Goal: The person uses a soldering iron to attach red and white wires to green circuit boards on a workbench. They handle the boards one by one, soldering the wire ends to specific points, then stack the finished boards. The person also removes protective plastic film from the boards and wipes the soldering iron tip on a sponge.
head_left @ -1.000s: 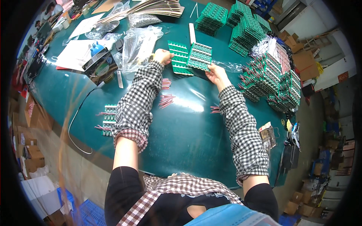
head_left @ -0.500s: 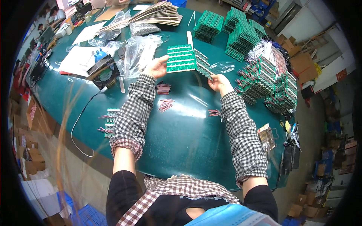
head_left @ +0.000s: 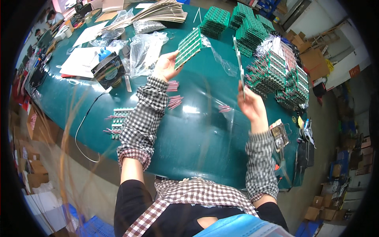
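Observation:
My left hand (head_left: 167, 67) is closed on the near left edge of a green circuit board panel (head_left: 189, 46), a flat sheet of small repeated boards held tilted above the table. Off to the right, my right hand (head_left: 252, 104) grips the lower end of a second circuit board panel (head_left: 239, 60). That one is upright and nearly edge-on, so its faces barely show. Small bundles of reddish wires (head_left: 175, 102) lie just below my left hand. Another wire bundle (head_left: 224, 108) rests to the left of my right wrist.
Stacks of green panels (head_left: 215, 23) stand at the back, and wired panels (head_left: 272, 75) are piled at right. A black fan (head_left: 108, 72), clear plastic bags (head_left: 147, 53) and cardboard sheets (head_left: 158, 15) occupy the left and back. A small wired panel (head_left: 120, 123) lies beside my left sleeve.
The two panels, close together before, are now apart. My right hand has moved right and toward me, turning its panel edge-on. My left hand has tilted its panel.

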`<state>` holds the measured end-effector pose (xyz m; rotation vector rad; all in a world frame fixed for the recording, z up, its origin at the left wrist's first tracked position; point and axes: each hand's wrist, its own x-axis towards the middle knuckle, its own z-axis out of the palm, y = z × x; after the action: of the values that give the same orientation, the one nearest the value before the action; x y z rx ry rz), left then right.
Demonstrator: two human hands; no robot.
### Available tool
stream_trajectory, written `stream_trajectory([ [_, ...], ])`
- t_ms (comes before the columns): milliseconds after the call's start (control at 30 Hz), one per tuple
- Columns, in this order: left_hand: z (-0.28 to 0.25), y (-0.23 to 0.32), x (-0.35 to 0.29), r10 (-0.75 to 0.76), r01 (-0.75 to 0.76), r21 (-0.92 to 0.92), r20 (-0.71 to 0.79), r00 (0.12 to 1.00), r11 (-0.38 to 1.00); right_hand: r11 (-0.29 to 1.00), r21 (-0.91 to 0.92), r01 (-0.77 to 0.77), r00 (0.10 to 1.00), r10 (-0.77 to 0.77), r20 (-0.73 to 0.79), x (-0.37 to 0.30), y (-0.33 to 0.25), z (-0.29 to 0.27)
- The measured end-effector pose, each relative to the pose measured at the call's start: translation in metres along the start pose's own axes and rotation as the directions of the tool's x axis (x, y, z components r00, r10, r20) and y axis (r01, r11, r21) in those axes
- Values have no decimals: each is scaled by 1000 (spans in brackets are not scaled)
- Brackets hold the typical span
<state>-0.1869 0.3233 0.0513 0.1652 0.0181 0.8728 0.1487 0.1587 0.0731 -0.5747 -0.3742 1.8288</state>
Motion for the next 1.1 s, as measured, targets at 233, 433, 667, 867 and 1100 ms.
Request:
stream_trajectory([
  [233, 48, -30, -50, 202, -183, 390, -7, 979, 902, 843, -536, -41, 866, -237, -440, -208, 112, -19],
  [433, 77, -89, -77, 401, -282, 608, -64, 914, 742, 325, -933, -152, 828, -474, -300, -254, 138, -27],
  [667, 116, -162, -118, 529, -228, 836, -85, 845, 498, -282, -943, 175, 741, -593, 315, -145, 87, 96],
  [867, 118, -198, -109, 561, -350, 851, 81, 824, 391, 273, -864, 422, 812, -537, 227, -96, 122, 86],
  [1100, 103, -203, -85, 519, -367, 869, 157, 840, 331, 610, -613, 502, 761, -648, -21, -99, 131, 68],
])
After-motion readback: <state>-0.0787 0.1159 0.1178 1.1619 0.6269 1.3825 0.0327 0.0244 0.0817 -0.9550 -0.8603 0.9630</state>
